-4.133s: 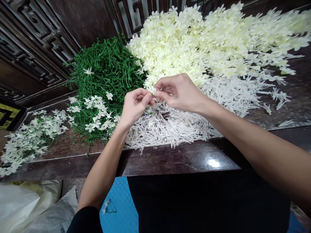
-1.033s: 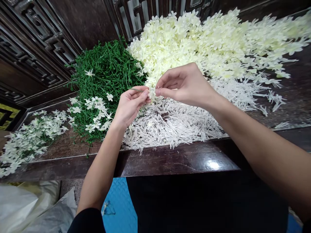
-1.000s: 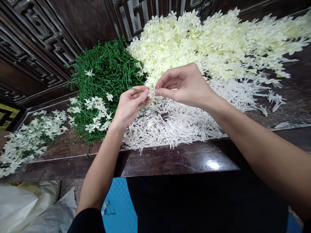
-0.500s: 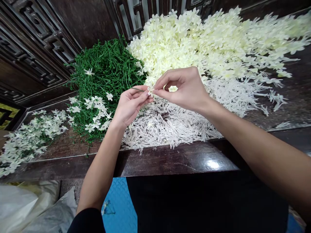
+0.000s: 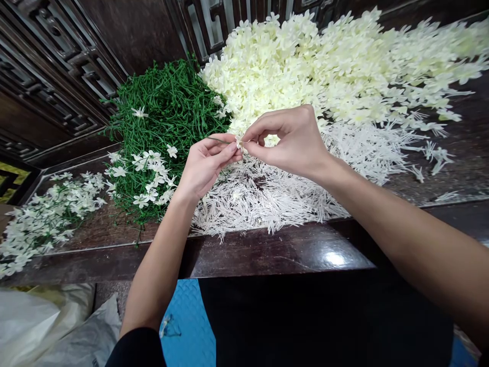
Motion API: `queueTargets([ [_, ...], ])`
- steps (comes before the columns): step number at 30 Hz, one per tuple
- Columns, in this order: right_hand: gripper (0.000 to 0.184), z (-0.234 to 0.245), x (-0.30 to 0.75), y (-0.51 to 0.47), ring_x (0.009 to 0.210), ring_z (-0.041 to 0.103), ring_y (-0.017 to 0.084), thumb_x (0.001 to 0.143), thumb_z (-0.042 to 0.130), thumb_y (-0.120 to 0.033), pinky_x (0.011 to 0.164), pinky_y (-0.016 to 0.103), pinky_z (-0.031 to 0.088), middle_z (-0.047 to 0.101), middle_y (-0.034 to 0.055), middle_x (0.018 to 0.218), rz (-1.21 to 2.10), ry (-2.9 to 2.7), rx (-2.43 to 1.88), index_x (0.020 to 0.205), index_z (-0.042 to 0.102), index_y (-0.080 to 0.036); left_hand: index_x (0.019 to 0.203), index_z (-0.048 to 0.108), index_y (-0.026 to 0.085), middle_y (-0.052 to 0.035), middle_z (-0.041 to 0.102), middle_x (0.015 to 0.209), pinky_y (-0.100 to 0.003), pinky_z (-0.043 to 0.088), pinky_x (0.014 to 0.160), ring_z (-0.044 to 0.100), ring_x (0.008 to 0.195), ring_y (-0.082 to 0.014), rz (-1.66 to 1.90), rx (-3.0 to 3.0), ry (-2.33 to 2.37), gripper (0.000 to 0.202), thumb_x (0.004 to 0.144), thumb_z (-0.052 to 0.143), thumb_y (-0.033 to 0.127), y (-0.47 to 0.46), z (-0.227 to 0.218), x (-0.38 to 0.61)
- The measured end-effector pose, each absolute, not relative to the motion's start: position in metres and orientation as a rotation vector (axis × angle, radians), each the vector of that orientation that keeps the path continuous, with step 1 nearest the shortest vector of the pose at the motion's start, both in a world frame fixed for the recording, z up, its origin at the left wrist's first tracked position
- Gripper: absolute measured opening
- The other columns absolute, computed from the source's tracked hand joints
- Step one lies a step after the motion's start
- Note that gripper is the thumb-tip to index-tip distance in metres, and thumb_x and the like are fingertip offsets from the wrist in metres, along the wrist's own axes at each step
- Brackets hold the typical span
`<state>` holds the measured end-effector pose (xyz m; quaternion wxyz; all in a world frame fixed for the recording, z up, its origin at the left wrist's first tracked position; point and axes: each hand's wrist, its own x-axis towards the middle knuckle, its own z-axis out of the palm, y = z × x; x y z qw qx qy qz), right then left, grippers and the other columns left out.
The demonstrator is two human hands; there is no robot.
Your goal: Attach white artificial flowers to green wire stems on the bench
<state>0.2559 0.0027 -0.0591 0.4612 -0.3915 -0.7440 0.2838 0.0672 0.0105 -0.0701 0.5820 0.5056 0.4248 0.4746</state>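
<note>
Between my two hands is a small white artificial flower [image 5: 239, 142] on a thin green stem. My left hand [image 5: 210, 165] pinches the stem and flower base between thumb and fingers, with the stem running back over the index finger. From the right, my right hand [image 5: 292, 137] presses thumb and index finger together at the flower's face; whatever tiny piece is in that pinch is mostly hidden. Both hands hover over a pile of white stamen-like sprigs [image 5: 275, 196]. Behind them spreads a heap of pale yellow-white flower heads [image 5: 305, 71].
Green plastic stems [image 5: 164, 112] lie heaped at the left, with several white flowers on top. Finished-looking stemmed flowers [image 5: 53, 219] pile up at the far left of the dark wooden bench [image 5: 252, 255]. Pale bags [image 5: 57, 326] and a blue mat [image 5: 189, 316] are below. A carved wooden panel [image 5: 141, 30] stands behind.
The flower has turned slightly at my fingertips, and the right fingertips sit a little closer to its centre. Otherwise both hands keep nearly the same place.
</note>
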Motion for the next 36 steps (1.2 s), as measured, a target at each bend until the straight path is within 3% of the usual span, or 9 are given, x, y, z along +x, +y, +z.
queueTargets([
  [8, 0.014, -0.0631, 0.2560, 0.0074, 0.073, 0.072, 0.022, 0.079, 0.074, -0.013, 0.075, 0.041, 0.064, 0.077, 0.0019, 0.078, 0.657, -1.837, -0.884, 0.073, 0.076, -0.025, 0.085, 0.074, 0.015, 0.0008, 0.074, 0.074, -0.022, 0.064, 0.076, 0.072, 0.067, -0.0084, 1.099, 1.260, 0.968, 0.013, 0.077, 0.083, 0.012, 0.0126, -0.0732, 0.0642],
  [16, 0.017, -0.0591, 0.2586, 0.0068, 0.079, 0.074, 0.022, 0.077, 0.078, -0.009, 0.077, 0.039, 0.064, 0.078, 0.0023, 0.082, 0.778, -1.802, -0.908, 0.073, 0.075, -0.025, 0.082, 0.078, 0.017, 0.0004, 0.073, 0.073, -0.022, 0.062, 0.070, 0.069, 0.065, -0.0084, 1.148, 1.414, 0.919, 0.027, 0.065, 0.095, 0.028, 0.0158, -0.0773, 0.0620],
  [26, 0.010, -0.0602, 0.2580, 0.0090, 0.078, 0.074, 0.026, 0.077, 0.081, -0.015, 0.079, 0.046, 0.065, 0.079, 0.0058, 0.084, 0.850, -1.817, -0.962, 0.075, 0.080, -0.024, 0.081, 0.077, 0.016, -0.0002, 0.075, 0.079, -0.022, 0.062, 0.071, 0.070, 0.068, -0.0073, 1.191, 1.406, 0.880, 0.022, 0.067, 0.093, 0.023, 0.0179, -0.0790, 0.0627],
  [32, 0.011, -0.0629, 0.2571, 0.0088, 0.080, 0.073, 0.024, 0.077, 0.080, -0.015, 0.082, 0.044, 0.065, 0.078, 0.0043, 0.085, 0.746, -1.807, -0.973, 0.078, 0.076, -0.025, 0.084, 0.077, 0.016, -0.0014, 0.075, 0.080, -0.027, 0.063, 0.076, 0.071, 0.071, -0.0099, 1.165, 1.495, 0.966, 0.021, 0.070, 0.090, 0.025, 0.0155, -0.0773, 0.0630],
  [36, 0.013, -0.0648, 0.2556, 0.0088, 0.079, 0.072, 0.023, 0.077, 0.079, -0.016, 0.082, 0.042, 0.065, 0.076, 0.0028, 0.083, 0.650, -1.832, -0.972, 0.076, 0.070, -0.025, 0.087, 0.077, 0.015, -0.0019, 0.075, 0.079, -0.027, 0.063, 0.077, 0.071, 0.071, -0.0103, 1.150, 1.545, 1.004, 0.015, 0.075, 0.086, 0.019, 0.0130, -0.0754, 0.0643],
])
